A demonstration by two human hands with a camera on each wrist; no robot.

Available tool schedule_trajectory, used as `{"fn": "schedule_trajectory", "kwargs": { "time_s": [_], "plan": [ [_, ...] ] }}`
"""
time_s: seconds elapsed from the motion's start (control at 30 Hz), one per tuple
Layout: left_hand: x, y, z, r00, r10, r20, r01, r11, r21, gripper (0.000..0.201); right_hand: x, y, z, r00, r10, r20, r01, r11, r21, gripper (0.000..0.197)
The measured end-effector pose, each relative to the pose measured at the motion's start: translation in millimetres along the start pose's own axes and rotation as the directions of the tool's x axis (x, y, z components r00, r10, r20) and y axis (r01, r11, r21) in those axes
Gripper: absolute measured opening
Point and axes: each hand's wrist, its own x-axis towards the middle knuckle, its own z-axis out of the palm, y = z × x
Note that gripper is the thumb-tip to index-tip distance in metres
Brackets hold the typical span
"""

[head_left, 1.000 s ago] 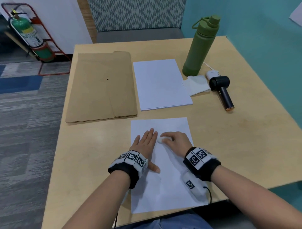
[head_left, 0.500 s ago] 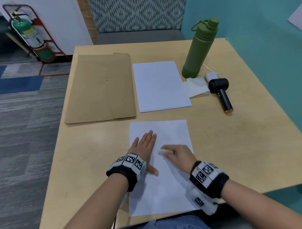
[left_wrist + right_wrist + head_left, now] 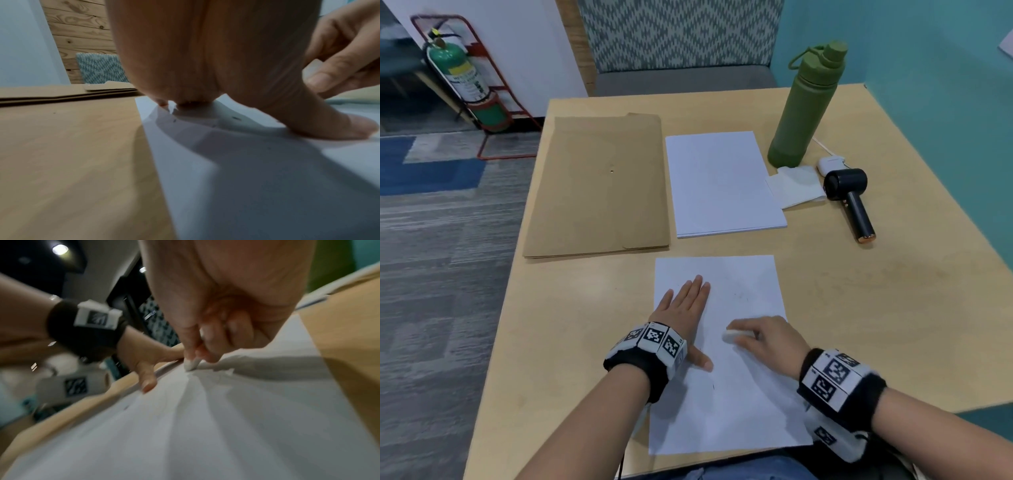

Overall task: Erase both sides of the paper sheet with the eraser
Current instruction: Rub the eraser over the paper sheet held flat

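Note:
A white paper sheet [image 3: 743,411] lies flat at the table's near edge, with faint grey marks near its middle. My left hand [image 3: 685,305] lies flat on the sheet's left part, fingers straight and thumb spread, pressing it down. My right hand [image 3: 760,337] pinches a small white eraser [image 3: 732,335] and holds its tip on the paper right of the left thumb. In the right wrist view the eraser [image 3: 191,364] touches the sheet [image 3: 226,426] below my curled fingers. In the left wrist view the left thumb [image 3: 329,128] presses the paper [image 3: 267,186].
A brown envelope [image 3: 599,188] and a stack of white sheets [image 3: 722,185] lie beyond the sheet. At the back right stand a green bottle [image 3: 808,102], a folded tissue [image 3: 794,186], a white case [image 3: 830,162] and a black handheld fan [image 3: 851,202]. The table [image 3: 893,308] ends just below the sheet.
My right hand has slid the eraser down the sheet toward me, from beside the left fingertips to beside the left thumb. The left hand has stayed flat on the paper.

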Motion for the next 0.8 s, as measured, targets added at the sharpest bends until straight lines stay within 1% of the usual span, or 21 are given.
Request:
{"fn": "schedule_trajectory", "kwargs": {
  "time_s": [0.03, 0.07, 0.13, 0.17, 0.2, 0.27, 0.3, 0.33, 0.37, 0.4, 0.47, 0.5, 0.57, 0.6, 0.63, 0.67, 0.7, 0.73, 0.77, 0.8],
  "plan": [
    [-1, 0, 0, 1.000, 0.004, -0.002, -0.004, 1.000, -0.007, 0.136, 3, 2, -2, 1.000, 0.003, 0.006, -0.003, 0.999, 0.054, 0.010],
    [-2, 1, 0, 1.000, 0.010, 0.004, -0.010, 1.000, -0.014, 0.135, 7, 4, -5, 1.000, 0.025, -0.008, -0.024, 0.989, 0.143, 0.008],
    [-7, 2, -5, 1.000, 0.019, 0.015, -0.019, 0.999, -0.042, 0.129, 18, 5, -8, 0.988, 0.121, -0.099, -0.079, 0.932, 0.355, 0.010],
    [-10, 2, -9, 1.000, 0.021, -0.001, -0.021, 0.998, -0.066, 0.122, 23, 5, -9, 0.973, 0.180, -0.144, -0.094, 0.881, 0.463, 0.010],
    [-12, 1, -14, 0.999, 0.023, -0.043, -0.027, 0.995, -0.092, 0.111, 26, 5, -10, 0.958, 0.235, -0.162, -0.105, 0.817, 0.566, 0.010],
    [-14, 1, -22, 0.984, 0.008, -0.179, -0.027, 0.994, -0.105, 0.083, 32, 3, -12, 0.941, 0.312, -0.132, -0.115, 0.661, 0.742, 0.007],
    [-14, 4, -23, 0.971, -0.007, -0.238, -0.016, 0.995, -0.094, 0.074, 34, 4, -13, 0.936, 0.336, -0.107, -0.121, 0.592, 0.797, 0.010],
    [-15, 9, -23, 0.963, -0.009, -0.269, -0.012, 0.997, -0.077, 0.070, 36, 5, -15, 0.930, 0.357, -0.089, -0.127, 0.538, 0.834, 0.014],
    [-14, 16, -20, 0.963, 0.016, -0.270, -0.029, 0.999, -0.045, 0.069, 38, 6, -16, 0.921, 0.381, -0.078, -0.130, 0.491, 0.861, 0.017],
    [-13, 27, -15, 0.967, 0.066, -0.245, -0.066, 0.998, 0.007, 0.069, 39, 8, -17, 0.910, 0.409, -0.068, -0.132, 0.441, 0.887, 0.020],
    [-9, 52, -3, 0.977, 0.178, -0.120, -0.165, 0.980, 0.112, 0.067, 41, 13, -19, 0.886, 0.463, -0.032, -0.137, 0.328, 0.935, 0.023],
    [-6, 62, 3, 0.976, 0.211, -0.050, -0.202, 0.969, 0.140, 0.067, 42, 14, -21, 0.878, 0.479, -0.012, -0.143, 0.284, 0.948, 0.023],
    [-2, 73, 12, 0.977, 0.214, 0.023, -0.215, 0.969, 0.119, 0.068, 43, 15, -23, 0.867, 0.498, 0.017, -0.164, 0.252, 0.954, 0.025],
    [-1, 74, 15, 0.981, 0.189, 0.040, -0.193, 0.976, 0.103, 0.070, 43, 15, -24, 0.865, 0.502, 0.023, -0.176, 0.260, 0.949, 0.026],
    [0, 74, 16, 0.989, 0.138, 0.049, -0.143, 0.984, 0.108, 0.073, 43, 14, -25, 0.865, 0.502, 0.024, -0.191, 0.285, 0.939, 0.026],
    [-2, 72, 16, 0.998, 0.038, 0.059, -0.046, 0.989, 0.139, 0.078, 43, 12, -25, 0.865, 0.501, 0.019, -0.207, 0.322, 0.924, 0.026],
    [-5, 70, 15, 0.991, -0.112, 0.072, 0.097, 0.978, 0.185, 0.086, 43, 11, -26, 0.866, 0.500, 0.011, -0.218, 0.358, 0.908, 0.026],
    [-8, 69, 11, 0.958, -0.272, 0.092, 0.245, 0.941, 0.235, 0.095, 43, 10, -25, 0.866, 0.499, 0.002, -0.223, 0.384, 0.896, 0.026],
    [-10, 69, 6, 0.913, -0.392, 0.113, 0.352, 0.897, 0.266, 0.102, 43, 9, -25, 0.866, 0.500, -0.006, -0.225, 0.399, 0.889, 0.026],
    [-11, 71, 2, 0.884, -0.453, 0.119, 0.408, 0.870, 0.278, 0.104, 42, 8, -25, 0.866, 0.500, -0.011, -0.224, 0.407, 0.885, 0.027]
  ]
}}
